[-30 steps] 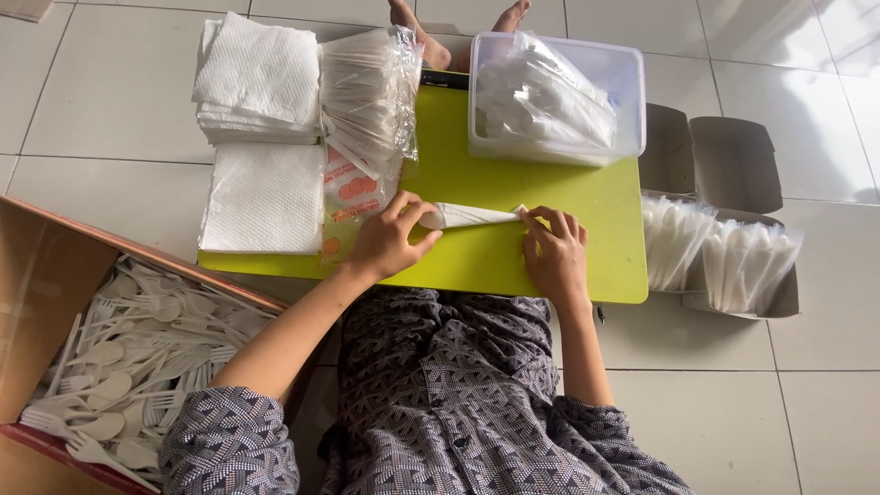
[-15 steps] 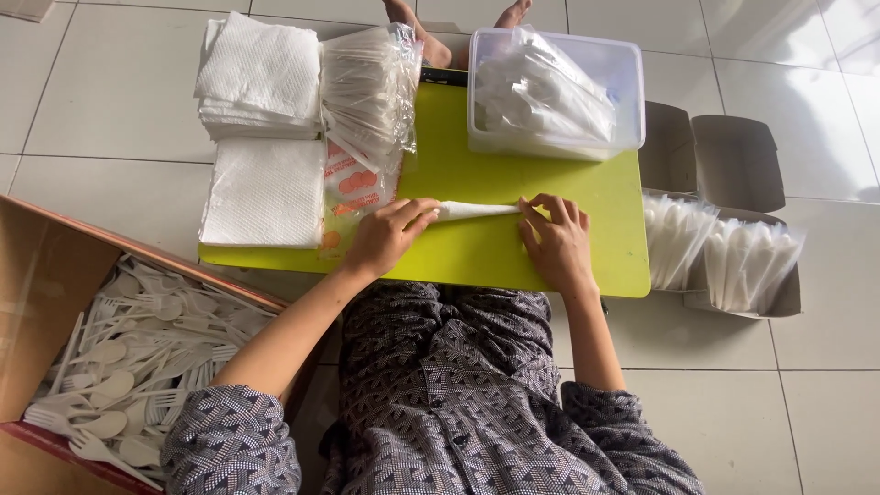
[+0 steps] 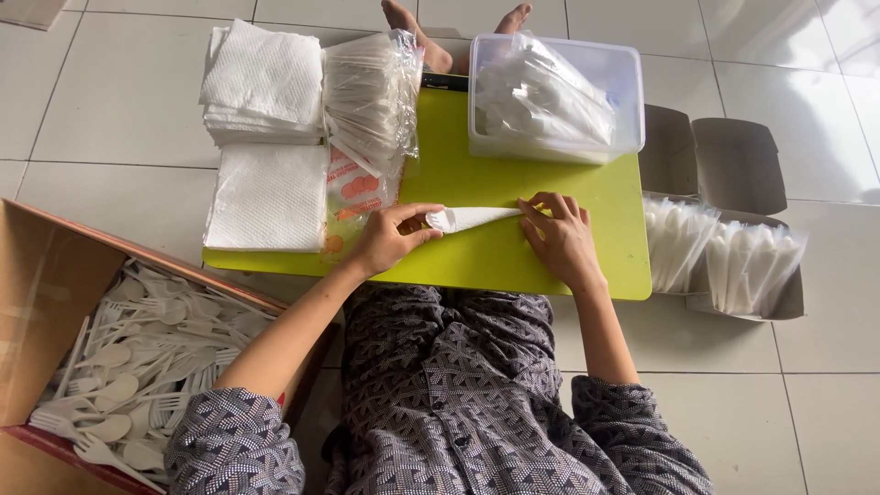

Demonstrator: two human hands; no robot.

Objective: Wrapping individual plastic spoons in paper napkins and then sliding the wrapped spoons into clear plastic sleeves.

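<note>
A rolled white napkin (image 3: 472,218) lies across the middle of a lime-green table (image 3: 513,261). My left hand (image 3: 390,236) pinches its left end between thumb and fingers. My right hand (image 3: 559,236) presses down on its right end with fingers spread over it. The roll tapers toward the right hand. What is inside the roll is hidden.
Two stacks of white napkins (image 3: 266,137) and a clear bag of sleeves (image 3: 367,101) sit at the left. A clear plastic tub (image 3: 555,96) holds wrapped sets. A cardboard box of white plastic spoons and forks (image 3: 137,357) is lower left. An open box of wrapped bundles (image 3: 724,261) is right. Bare feet (image 3: 431,27) show beyond.
Both hands stay on the rolled napkin. The left hand has shifted slightly left along the roll, and the fingers have curled tighter around its end.
</note>
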